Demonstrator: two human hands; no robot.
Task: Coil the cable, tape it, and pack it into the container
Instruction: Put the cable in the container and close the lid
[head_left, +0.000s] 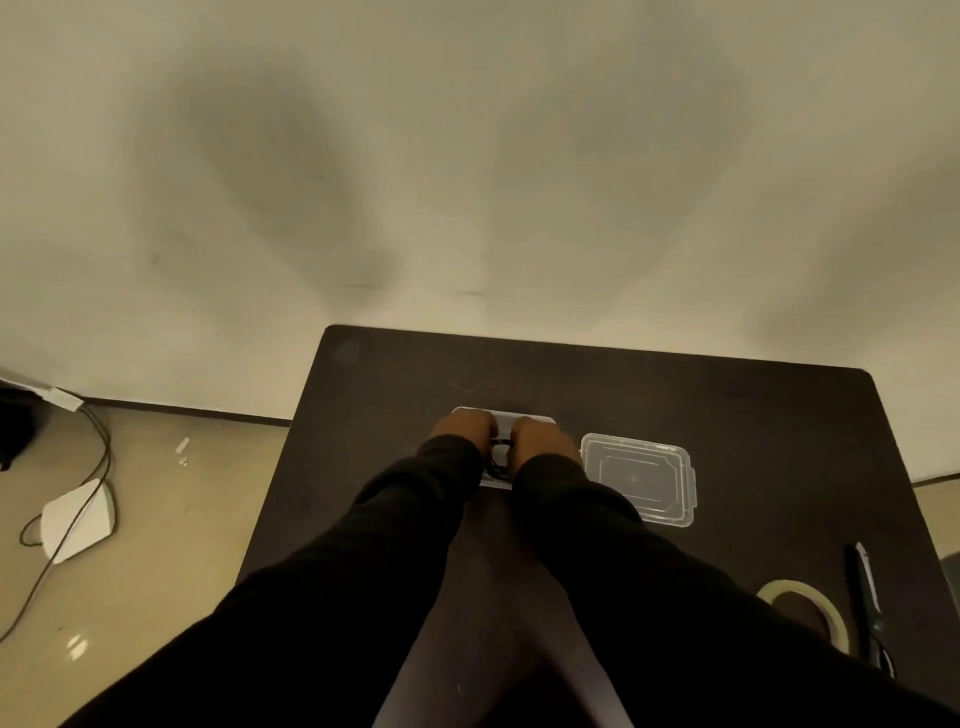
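Dark table (727, 415), beige wall, tiled floor. Both hands (464, 427) (540, 437) together over container (524, 415), black cable (500, 444) between; grip unclear. Lid (640, 477) at 3 o'clock. No writing legible.

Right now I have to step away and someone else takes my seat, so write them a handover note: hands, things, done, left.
Left hand and right hand: both over the clear container, pressing the black cable in; exact grip hidden.
Lid: off, flat on the table right of the container.
Tape roll and scissors: near right edge.
Done: cable coiled, going into the container; taping cannot be seen.
Left: seat the cable; the lid is not yet on.
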